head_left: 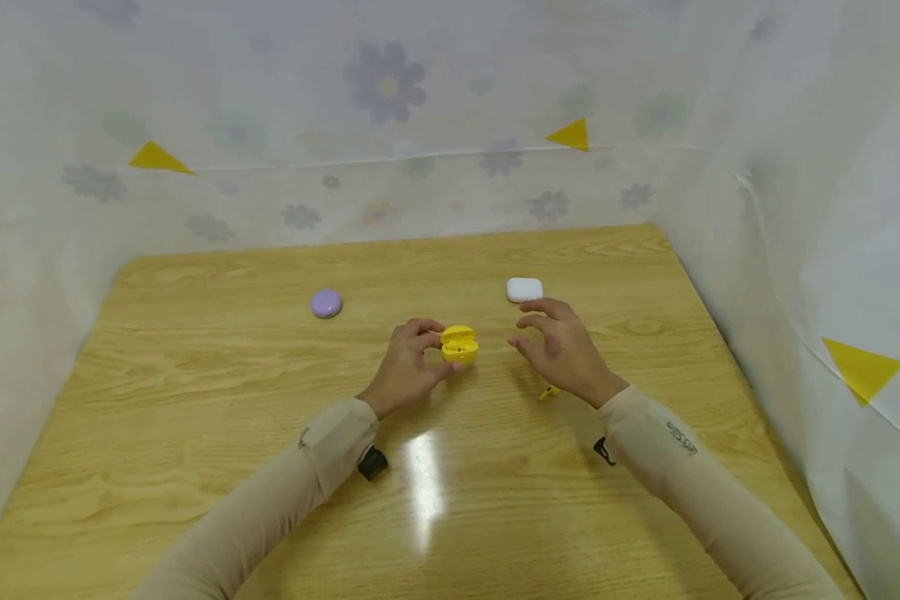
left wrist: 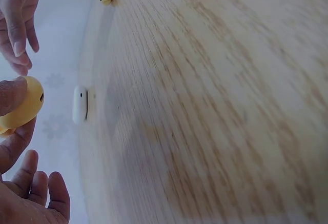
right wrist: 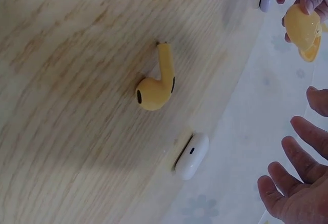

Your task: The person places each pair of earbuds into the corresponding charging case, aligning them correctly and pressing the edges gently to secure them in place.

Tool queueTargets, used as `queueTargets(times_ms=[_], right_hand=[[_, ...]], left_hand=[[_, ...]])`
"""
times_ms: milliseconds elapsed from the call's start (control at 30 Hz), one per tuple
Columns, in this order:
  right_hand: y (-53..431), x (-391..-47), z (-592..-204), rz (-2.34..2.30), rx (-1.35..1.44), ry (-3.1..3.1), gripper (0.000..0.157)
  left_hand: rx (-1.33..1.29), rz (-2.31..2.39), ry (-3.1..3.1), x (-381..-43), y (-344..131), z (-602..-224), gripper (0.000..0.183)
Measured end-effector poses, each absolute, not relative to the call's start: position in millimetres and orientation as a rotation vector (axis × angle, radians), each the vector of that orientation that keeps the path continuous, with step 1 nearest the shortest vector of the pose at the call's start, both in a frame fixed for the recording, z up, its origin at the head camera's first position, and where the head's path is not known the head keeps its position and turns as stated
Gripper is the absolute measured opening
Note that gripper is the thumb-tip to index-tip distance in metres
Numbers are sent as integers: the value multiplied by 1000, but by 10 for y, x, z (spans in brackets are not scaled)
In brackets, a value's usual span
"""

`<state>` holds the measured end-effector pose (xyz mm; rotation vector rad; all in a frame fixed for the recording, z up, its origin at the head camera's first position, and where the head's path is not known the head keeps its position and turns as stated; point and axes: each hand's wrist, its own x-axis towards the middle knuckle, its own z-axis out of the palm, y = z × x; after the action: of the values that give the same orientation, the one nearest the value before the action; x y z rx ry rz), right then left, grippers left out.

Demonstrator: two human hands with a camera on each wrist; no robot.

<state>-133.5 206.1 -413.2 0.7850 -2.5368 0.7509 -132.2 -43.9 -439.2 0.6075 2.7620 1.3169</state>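
Observation:
A yellow earbud case (head_left: 459,353) with its lid raised is held above the table in my left hand (head_left: 405,368), between thumb and fingers. Whether an earbud sits inside it is too small to tell. To the right of the case, my right hand (head_left: 567,354) hovers with fingers spread and relaxed, holding nothing. One yellow earbud (right wrist: 156,90) lies on the wood below the right hand; in the head view that hand partly covers it. The right wrist view shows the earbud's stem and dark mesh plainly.
A white earbud case (head_left: 524,290) lies closed on the wooden table (head_left: 217,400), just beyond the right hand. Farther left is a round purple case (head_left: 326,303). Flower-patterned white sheeting (head_left: 435,100) rises behind the table, with plain white sheeting along the right side.

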Motion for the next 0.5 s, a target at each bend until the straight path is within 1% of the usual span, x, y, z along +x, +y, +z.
queueTargets(times_ms=[500], right_hand=[[2218,-1219,-4318,722,735,-2664,26]], left_hand=[[623,1314,2764,-1329,-429,-4377,28]])
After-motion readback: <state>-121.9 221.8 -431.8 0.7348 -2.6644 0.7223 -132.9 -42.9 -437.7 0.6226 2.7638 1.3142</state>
